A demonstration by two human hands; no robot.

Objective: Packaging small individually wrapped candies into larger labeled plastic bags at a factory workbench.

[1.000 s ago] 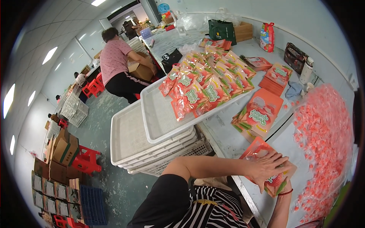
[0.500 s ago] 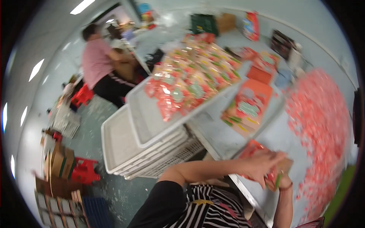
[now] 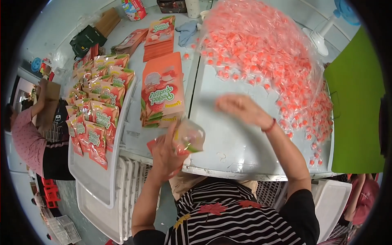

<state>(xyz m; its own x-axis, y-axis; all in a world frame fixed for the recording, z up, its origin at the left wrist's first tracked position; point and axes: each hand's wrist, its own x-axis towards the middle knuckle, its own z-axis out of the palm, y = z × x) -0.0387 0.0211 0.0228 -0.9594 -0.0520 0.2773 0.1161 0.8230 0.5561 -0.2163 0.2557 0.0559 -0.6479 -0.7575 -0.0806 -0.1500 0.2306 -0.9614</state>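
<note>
1 pouch (image 3: pixel 190 138) sits in the left hand (image 3: pixel 164 156), probably gripped at the side for steadiness; right hand (image 3: pixel 241 108) blurs above the desk (image 3: pixel 232 153), can't tell if it's empty.

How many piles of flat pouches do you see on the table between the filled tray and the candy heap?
3: the front pile beyond the left hand; the far pile behind it, near the blue cloth; the left pile beside that. Others may be hidden.
</note>
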